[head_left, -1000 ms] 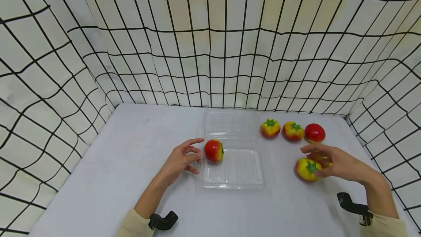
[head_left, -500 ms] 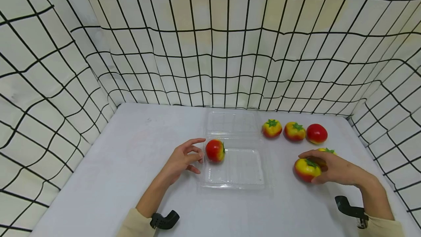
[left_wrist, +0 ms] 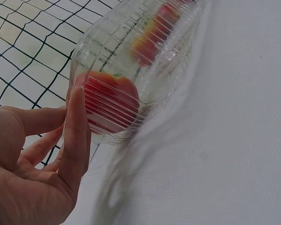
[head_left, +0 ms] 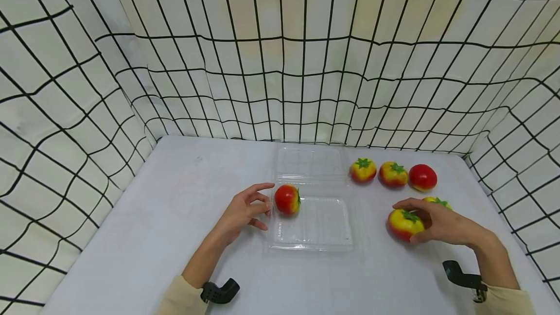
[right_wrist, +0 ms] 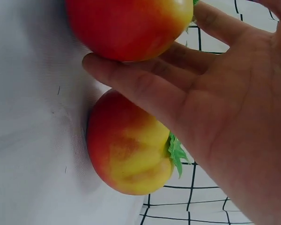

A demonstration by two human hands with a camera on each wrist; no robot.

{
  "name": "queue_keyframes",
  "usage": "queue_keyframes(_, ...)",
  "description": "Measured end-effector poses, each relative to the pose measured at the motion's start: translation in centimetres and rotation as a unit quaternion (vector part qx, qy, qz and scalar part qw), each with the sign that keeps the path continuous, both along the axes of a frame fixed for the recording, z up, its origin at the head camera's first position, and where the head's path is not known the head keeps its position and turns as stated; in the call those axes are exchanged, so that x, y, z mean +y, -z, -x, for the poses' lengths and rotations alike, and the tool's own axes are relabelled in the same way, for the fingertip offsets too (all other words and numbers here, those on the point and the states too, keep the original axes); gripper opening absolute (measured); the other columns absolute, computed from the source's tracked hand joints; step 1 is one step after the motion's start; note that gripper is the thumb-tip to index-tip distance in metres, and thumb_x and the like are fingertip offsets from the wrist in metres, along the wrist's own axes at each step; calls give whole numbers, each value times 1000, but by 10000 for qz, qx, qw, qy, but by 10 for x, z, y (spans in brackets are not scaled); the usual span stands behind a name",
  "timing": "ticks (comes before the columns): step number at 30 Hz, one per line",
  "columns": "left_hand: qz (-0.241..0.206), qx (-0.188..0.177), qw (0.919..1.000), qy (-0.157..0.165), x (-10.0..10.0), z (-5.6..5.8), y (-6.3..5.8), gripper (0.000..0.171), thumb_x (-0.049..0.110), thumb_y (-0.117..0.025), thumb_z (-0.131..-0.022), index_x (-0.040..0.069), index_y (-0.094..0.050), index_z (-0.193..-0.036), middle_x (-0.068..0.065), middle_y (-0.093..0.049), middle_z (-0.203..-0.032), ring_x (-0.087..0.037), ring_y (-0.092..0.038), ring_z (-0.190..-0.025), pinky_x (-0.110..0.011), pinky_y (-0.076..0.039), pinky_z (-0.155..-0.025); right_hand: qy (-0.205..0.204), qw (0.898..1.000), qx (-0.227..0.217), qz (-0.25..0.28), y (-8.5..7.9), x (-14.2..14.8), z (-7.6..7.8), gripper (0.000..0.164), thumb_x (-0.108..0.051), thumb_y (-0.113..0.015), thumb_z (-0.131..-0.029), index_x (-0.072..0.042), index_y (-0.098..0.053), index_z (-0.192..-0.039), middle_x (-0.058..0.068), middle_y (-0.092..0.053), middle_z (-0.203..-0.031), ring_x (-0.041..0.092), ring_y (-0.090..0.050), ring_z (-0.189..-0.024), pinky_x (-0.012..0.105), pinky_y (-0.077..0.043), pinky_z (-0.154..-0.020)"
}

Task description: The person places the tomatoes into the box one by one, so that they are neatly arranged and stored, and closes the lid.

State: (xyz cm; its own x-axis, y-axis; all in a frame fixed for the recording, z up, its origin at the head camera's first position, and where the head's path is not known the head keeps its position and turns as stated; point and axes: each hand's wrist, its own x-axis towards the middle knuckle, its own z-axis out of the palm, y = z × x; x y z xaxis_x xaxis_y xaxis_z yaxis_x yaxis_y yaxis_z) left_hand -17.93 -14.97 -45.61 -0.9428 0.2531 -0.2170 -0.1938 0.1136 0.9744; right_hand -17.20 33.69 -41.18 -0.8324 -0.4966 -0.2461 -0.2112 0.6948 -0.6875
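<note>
My right hand (head_left: 446, 222) curls its fingers and thumb around a red and yellow tomato (head_left: 403, 225) with a green leafy top. Another tomato (right_wrist: 131, 145) lies right beside that hand, mostly covered by it in the head view. At the left side of a clear plastic container (head_left: 312, 247), my left hand (head_left: 240, 214) has loosely bent fingers, with fingertips (left_wrist: 77, 101) right at its wall. Inside the container's left end sits a single red tomato (head_left: 287, 200) on its side. The container's lid (head_left: 310, 162) lies folded back, away from me.
Three tomatoes stand in a row at the back right: a yellow-topped one (head_left: 362, 170), a second like it (head_left: 393, 175), and a red one (head_left: 422, 177) with no leaves showing. Black netting (head_left: 302, 72) rises around the back and sides of the white table (head_left: 183, 193).
My right hand has come down and gripped the front tomato, which has shifted slightly left, away from the one behind it. My left hand stays at the container's side.
</note>
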Motion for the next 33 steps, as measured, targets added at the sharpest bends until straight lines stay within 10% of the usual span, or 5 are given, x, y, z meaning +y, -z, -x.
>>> queue_keyframes(3, -14, -14, 10000, 10, 1, 0, 0, 56, 11, -70, -99, 15, -52, -152, -9, -64, -106, -21, -67, -88, -34, -65, -65, 107, 9999, 5, 21, 1, 0, 0, 72, -19, -87, -81, -11, -55, -145, 18, -60, -144, 38, -55, -129, 43, -59, -101)
queue_keyframes(10, 0, -62, 10000, -12, -1, -1, -2, 54, 11, -69, -99, 16, -53, -151, -9, -64, -107, -23, -67, -89, -34, -65, -65, 85, 9985, 332, 417, -1, -7, 4, 69, -18, -84, -86, -8, -51, -145, 20, -57, -145, 43, -58, -128, 20, -57, -91)
queue_keyframes(33, 25, -47, 10000, -30, 0, -1, -1, 54, 12, -70, -99, 16, -53, -151, -9, -64, -107, -23, -67, -89, -33, -65, -65, 912, 9905, 789, 665, -7, -28, 2, 78, -25, -84, -84, -9, -45, -150, 21, -48, -148, 47, -52, -131, 17, -57, -85)
